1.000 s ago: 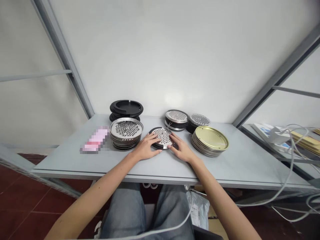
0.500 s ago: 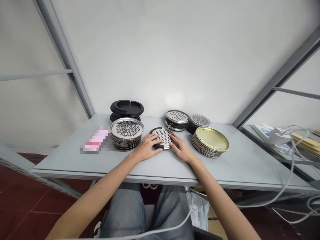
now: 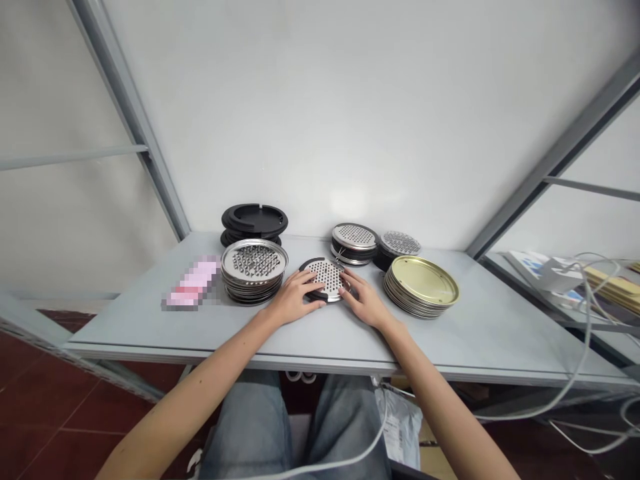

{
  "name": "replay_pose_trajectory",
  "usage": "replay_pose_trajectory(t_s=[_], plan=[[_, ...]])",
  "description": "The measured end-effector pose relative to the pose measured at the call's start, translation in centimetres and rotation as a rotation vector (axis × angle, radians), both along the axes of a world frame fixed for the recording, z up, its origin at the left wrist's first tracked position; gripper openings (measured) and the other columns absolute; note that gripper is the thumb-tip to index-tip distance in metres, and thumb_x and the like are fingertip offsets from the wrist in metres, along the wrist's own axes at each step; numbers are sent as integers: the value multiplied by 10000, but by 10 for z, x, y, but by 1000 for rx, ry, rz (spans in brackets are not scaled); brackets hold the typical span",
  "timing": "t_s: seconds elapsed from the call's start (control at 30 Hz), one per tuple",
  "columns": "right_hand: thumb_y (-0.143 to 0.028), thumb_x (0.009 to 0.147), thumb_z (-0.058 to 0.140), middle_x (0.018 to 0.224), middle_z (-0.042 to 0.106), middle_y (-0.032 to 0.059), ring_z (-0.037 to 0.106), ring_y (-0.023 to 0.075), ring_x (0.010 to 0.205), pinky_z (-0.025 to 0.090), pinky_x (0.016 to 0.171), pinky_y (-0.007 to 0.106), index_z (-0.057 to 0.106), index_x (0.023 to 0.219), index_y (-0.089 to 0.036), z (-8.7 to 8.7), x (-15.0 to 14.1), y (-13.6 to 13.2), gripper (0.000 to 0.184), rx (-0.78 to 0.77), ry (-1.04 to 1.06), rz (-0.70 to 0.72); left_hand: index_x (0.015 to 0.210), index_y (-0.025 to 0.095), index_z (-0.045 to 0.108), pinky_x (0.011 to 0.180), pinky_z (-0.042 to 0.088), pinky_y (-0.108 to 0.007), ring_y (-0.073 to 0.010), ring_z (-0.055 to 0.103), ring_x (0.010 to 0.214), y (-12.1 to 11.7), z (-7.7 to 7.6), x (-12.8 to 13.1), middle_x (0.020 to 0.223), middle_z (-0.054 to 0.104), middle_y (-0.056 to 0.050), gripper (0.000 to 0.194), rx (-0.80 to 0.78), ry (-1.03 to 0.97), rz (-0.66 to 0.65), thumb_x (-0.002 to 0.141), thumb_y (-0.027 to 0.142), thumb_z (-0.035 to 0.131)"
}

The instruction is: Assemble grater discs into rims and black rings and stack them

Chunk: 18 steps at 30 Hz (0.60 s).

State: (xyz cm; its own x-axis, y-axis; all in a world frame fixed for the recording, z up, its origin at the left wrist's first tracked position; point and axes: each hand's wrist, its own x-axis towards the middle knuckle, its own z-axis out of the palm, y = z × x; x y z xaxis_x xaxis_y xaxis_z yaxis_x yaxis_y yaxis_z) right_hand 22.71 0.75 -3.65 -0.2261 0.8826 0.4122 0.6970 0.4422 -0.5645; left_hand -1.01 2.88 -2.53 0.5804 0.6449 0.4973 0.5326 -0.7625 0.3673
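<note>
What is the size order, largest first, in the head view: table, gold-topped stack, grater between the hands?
1. Table
2. Gold-topped stack
3. Grater, partly covered by the left hand and right hand

A big white wall (image 3: 310,120) stands behind the tabletop (image 3: 505,333), and a soft bright patch of light (image 3: 350,197) shines low on it. The tabletop is flat, long and pale grey, and its back edge is close to the wall. On the left a grey post (image 3: 113,80) leans across the view, with a thin bar (image 3: 75,157) joined to it. On the right there is another grey post (image 3: 555,153), with its own thin bar (image 3: 593,188). Past that one is a grey shelf (image 3: 597,326). Down low, the floor (image 3: 35,400) is dark red, with thin pale lines between its square tiles
</note>
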Motion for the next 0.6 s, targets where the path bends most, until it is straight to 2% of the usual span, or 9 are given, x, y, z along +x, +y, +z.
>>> replay_pose_trajectory(t_s=[0.13,0.27,0.37,0.6], plan=[[-482,904,465,1449,425,171,414,303,1333,321,1108,506,515,1341,-144,0,0,0,554,-6,-5,0,1202,246,635,1106,329,-480,-274,466,1279,1,-1,-1,1326,560,-98,422,10,19,-5,808,385,700],[-481,913,445,1446,428,176,413,302,1333,317,1108,512,518,1335,-141,2,0,0,547,-9,-2,-4,1310,260,538,1112,312,-506,-269,441,1304,1,-1,-1,1357,537,-93,520,22,32,-28,824,368,688],[-488,909,450,1433,438,193,406,301,1338,310,1111,514,524,1325,-124,5,-1,-3,558,-18,-12,-5,1301,252,545,1108,314,-519,-267,443,1302,1,0,0,1347,543,-100,481,45,23,-43,848,367,659],[-510,748,682,1468,389,179,369,333,1355,314,1101,543,488,1360,-177,7,0,-4,723,58,-3,43,1219,233,615,1089,351,-523,-254,495,1251,1,2,1,1292,586,-99,363,43,-96,-43,878,359,622]])
